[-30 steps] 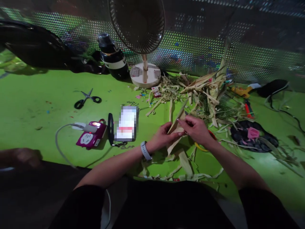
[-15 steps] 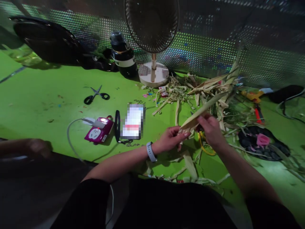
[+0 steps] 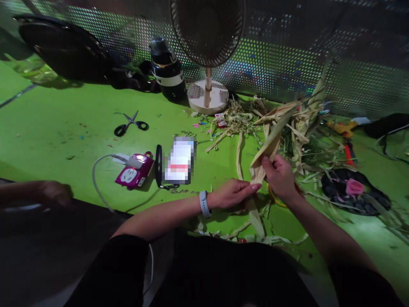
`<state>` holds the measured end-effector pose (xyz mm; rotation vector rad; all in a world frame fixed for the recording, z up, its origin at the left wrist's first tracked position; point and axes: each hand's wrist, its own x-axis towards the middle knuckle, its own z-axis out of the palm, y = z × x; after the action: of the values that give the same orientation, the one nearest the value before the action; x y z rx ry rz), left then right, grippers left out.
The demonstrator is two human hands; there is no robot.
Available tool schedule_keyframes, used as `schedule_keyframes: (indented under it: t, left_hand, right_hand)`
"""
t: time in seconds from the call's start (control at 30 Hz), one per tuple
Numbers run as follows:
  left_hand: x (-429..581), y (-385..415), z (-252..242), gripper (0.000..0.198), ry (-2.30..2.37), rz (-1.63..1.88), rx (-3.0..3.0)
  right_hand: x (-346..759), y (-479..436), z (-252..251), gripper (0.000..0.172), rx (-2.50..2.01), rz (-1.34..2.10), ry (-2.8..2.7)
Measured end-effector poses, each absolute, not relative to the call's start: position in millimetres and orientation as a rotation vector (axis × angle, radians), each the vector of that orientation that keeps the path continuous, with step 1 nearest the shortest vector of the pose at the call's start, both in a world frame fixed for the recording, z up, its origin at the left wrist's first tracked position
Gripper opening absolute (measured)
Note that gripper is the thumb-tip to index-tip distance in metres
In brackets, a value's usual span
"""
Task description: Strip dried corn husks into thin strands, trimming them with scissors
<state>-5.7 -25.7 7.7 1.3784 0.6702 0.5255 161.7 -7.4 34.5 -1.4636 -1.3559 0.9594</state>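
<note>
A pale, dry corn husk slants up and to the right between my two hands. My left hand, with a light watch band at the wrist, pinches the husk's lower end between thumb and fingers. Higher up, my right hand grips the same husk, thumb on its face. Under my right hand lies a yellow-handled tool, mostly covered. Loose husk strips lie on the green table below my hands. Behind them spreads a heap of torn husks.
Black scissors lie open at left. A purple power socket with a cable sits near a phone. A fan and dark bottle stand behind. At right is a black tray with a pink piece. Another person's hand shows at far left.
My right hand has turned, and the husk now stands more steeply with its lower part bunched. My left hand has shifted slightly right and down along with it. The view has tilted a little.
</note>
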Motion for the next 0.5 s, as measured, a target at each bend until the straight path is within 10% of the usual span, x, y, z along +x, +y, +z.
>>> schedule_keyframes:
  t: [0.5]
  left_hand:
    - [-12,10,5,0.042,0.919,1.017,1.096]
  right_hand:
    - [155,0,40,0.033,-1.411,1.368,-1.300]
